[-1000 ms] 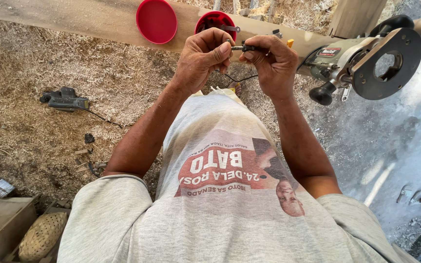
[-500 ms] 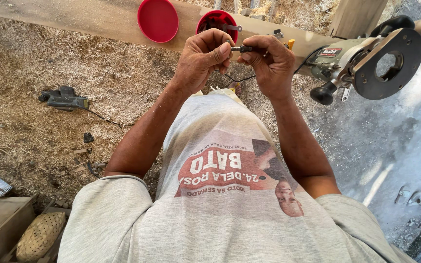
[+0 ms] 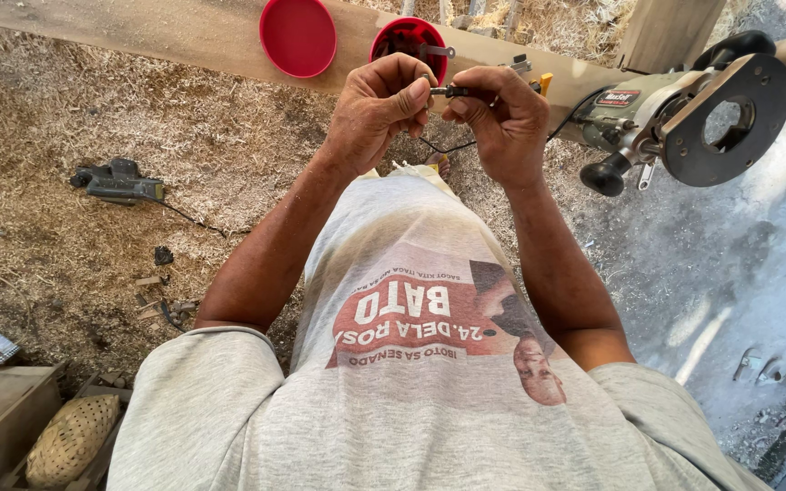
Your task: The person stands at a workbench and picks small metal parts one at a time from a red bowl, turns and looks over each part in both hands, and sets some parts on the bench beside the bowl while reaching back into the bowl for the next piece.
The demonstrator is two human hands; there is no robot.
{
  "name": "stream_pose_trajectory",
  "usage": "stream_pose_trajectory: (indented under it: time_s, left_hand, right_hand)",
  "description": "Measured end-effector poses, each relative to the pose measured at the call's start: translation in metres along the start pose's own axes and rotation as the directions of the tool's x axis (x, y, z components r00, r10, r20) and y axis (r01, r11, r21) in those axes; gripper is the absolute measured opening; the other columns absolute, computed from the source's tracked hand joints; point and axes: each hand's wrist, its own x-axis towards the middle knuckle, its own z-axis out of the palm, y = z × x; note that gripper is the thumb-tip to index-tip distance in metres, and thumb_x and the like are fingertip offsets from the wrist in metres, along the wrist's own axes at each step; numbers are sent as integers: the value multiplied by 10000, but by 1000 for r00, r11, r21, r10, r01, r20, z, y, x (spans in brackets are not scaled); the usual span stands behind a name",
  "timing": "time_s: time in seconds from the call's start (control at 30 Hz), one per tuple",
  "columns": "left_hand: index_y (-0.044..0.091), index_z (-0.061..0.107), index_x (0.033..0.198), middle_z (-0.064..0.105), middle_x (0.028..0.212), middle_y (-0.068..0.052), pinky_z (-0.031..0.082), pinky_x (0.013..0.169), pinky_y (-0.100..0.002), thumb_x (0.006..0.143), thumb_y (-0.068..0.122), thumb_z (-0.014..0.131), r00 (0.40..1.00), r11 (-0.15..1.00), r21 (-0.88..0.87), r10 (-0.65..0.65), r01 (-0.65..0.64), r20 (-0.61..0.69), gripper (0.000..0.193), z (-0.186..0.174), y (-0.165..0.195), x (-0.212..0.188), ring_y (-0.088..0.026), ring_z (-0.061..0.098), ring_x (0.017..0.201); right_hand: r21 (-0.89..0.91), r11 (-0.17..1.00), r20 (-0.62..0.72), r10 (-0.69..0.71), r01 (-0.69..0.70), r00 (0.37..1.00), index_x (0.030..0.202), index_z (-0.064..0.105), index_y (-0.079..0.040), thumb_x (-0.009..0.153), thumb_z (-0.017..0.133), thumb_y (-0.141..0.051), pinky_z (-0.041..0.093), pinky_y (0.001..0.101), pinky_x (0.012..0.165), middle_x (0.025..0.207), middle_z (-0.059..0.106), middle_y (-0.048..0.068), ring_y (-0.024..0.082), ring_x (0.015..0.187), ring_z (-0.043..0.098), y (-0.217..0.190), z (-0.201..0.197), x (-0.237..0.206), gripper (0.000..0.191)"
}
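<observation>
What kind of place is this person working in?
Most likely an outdoor woodworking spot: sawdust covers the ground, a router rests on a wooden plank, and another power tool lies nearby.

Shot in bright daylight, sharp through the middle. Blown out a bit on the pale ground (image 3: 730,273) at right. Wide-angle stretch at the edges, bottom corners maybe slightly soft.
</observation>
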Motion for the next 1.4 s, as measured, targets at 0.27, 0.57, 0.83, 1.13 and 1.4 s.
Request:
stream_pose_trajectory:
  time_s: [0.27,0.57,0.83,1.13,1.4]
  left_hand:
    - [16,710,1089,724,890,-74,600,622,-247,1036,186,738,994,990,102,95,-100,55,181,-1,18,12,-104,682,723]
    - [6,696,1104,708,891,-77,567,599,-226,1054,168,749,991,988,79,129,-131,32,177,-14,51,4,-116,674,727]
    - [11,692,1130,710,921,-64,602,660,-251,1049,215,750,998,994,95,42,-46,41,227,-6,34,-3,-102,696,785]
    - [-7,679,1111,696,898,-56,571,637,-237,1037,205,764,999,996,85,3,-7,47,240,-10,51,-8,-101,679,750]
    - [-4,684,1119,697,889,-56,578,637,-244,1041,196,766,999,995,90,-34,33,17,230,-13,54,-16,-101,679,756]
  right_hand:
    - [-33,999,-48,-29,28,998,1187,673,8,1075,695,21,667,275,768,1026,740,104,162,898,762,-5,-5,11,114]
    - [-30,994,-72,-103,101,992,1200,670,1,1100,695,8,633,251,717,1009,725,99,155,838,749,-12,-11,15,104]
    - [-52,998,-23,-37,36,999,1209,656,3,1103,682,9,647,269,786,1013,730,89,159,902,757,-14,9,9,109]
    - [33,999,-33,19,-18,999,1225,639,3,1112,672,-2,614,227,737,989,721,68,108,831,723,-20,24,7,118]
    - [86,996,-15,37,-36,999,1230,645,13,1115,679,4,626,234,753,1010,723,82,105,847,718,-20,30,7,120]
